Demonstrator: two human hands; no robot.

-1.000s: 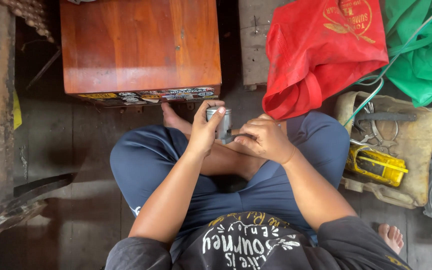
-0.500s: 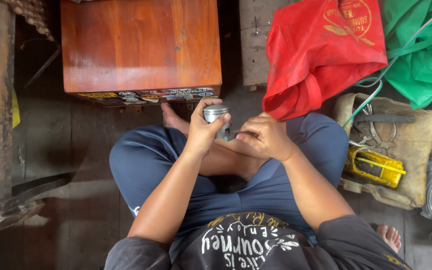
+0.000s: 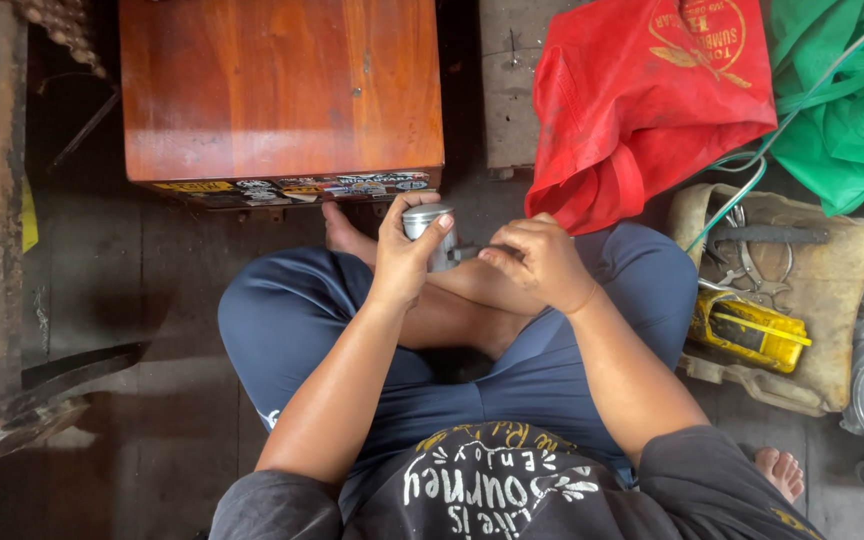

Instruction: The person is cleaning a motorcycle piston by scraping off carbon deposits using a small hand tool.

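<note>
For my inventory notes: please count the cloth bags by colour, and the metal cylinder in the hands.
Red cloth bag: 1
Green cloth bag: 1
Silver metal cylinder, held in the left hand: 1
Total: 3

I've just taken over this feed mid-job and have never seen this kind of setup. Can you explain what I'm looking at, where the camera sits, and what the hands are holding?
There is no machine here: these are a person's two bare hands. The single camera is worn on the head and looks straight down, so you see a person sitting cross-legged on a dark plank floor. The left hand grips a small silver metal cylinder upright. The right hand pinches something thin against its side; it is too small to identify. Ahead stands a reddish wooden box. To the right lie a red bag, a green bag and a worn tray holding a yellow tool and pliers.
</note>
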